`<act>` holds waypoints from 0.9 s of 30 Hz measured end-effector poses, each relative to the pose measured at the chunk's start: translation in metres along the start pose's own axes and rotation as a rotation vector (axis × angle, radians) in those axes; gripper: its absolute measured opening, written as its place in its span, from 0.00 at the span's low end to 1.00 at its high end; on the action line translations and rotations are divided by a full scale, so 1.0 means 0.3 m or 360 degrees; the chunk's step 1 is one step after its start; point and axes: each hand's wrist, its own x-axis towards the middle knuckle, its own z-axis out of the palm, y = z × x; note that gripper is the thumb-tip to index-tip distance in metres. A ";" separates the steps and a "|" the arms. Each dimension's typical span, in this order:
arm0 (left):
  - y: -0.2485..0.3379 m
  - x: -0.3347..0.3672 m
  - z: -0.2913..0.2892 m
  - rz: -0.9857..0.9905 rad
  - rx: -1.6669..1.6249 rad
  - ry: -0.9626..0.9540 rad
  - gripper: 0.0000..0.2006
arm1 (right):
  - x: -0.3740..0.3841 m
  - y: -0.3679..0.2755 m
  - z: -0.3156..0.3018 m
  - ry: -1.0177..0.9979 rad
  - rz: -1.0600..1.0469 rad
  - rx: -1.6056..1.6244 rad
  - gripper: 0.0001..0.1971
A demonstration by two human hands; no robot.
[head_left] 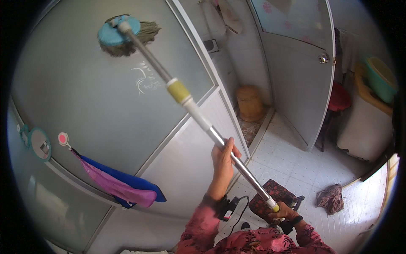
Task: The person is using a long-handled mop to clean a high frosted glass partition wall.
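- Mop (196,113): slants up and leftward from the person's body across the view, head at upper left, pole end at lower right.
- Mop head: shows a round blue plate (111,33) with grey-green strands (150,31) spread around it; sits at the frosted glass panel (80,93). Cannot tell whether strands press on the glass or stand just off it.
- Pole: has a yellow-green collar (179,91) between the mop head and the left hand; shows bare silver metal on both sides of the left hand.
- Left hand (223,160): wraps the middle of the pole, closed, fingers curled around the metal, thumb up along it. Has a black wrist strap (227,208) below.
- Right hand (284,211): closes around the lower end of the pole, just beside a pale yellow-green ring (275,208); fingers partly hidden.
- Left of the pole: purple cloth (114,180) and blue cloth (141,186) hang together below a pink-and-white hook (63,139); near them, a round mirror (40,144).
- Right of the pole: patterned red-and-black seat (272,190) stands on the tiled floor (292,167); brownish strand bundle (331,199) lies beyond it.
- Farther back: orange bucket (249,103) stands near an open door (296,80).
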 end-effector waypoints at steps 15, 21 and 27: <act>-0.484 -0.212 0.019 -0.0712 -0.0296 0.0259 0.12 | -0.460 0.660 0.110 0.0183 0.0818 -0.0427 0.19; -0.462 -0.157 0.077 -0.0700 -0.0337 0.0071 0.12 | -0.455 0.620 0.128 0.0180 0.0835 -0.0293 0.17; -0.234 -0.104 0.046 -0.0336 0.0035 0.0065 0.14 | -0.240 0.532 0.042 0.0093 0.0393 -0.0208 0.19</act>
